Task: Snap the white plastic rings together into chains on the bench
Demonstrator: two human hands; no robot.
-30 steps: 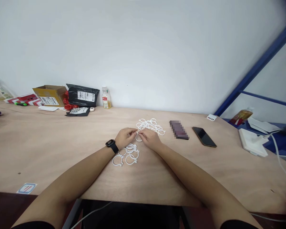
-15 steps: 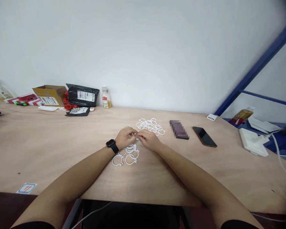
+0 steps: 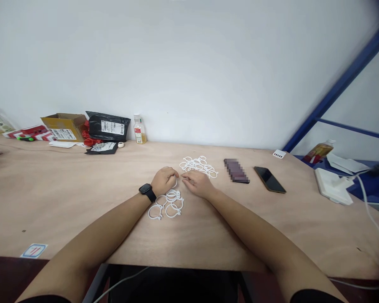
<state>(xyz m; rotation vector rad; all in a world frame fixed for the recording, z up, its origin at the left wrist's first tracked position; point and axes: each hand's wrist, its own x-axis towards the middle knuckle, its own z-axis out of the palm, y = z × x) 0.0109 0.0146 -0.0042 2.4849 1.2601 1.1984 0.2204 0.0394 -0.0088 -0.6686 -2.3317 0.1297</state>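
Observation:
My left hand, with a black watch on the wrist, is closed around a white plastic ring; only part of the ring shows beside the fingers. Facing it, my right hand has its thumb and fingertips drawn together; whatever lies between them is too small to make out. Several similar white rings with small tabs lie just below my left hand, partly overlapping. Beyond my right hand sits a larger pile of white rings, its near edge hidden by the hand.
Right of the pile lie a pixelated dark phone-like object and a black phone. A white power strip is at the right edge. Along the wall stand a bottle, a black parcel and a cardboard box.
My fingertips, which met over a ring, have moved slightly apart. The ring now shows at my left hand. The view has shifted a little.

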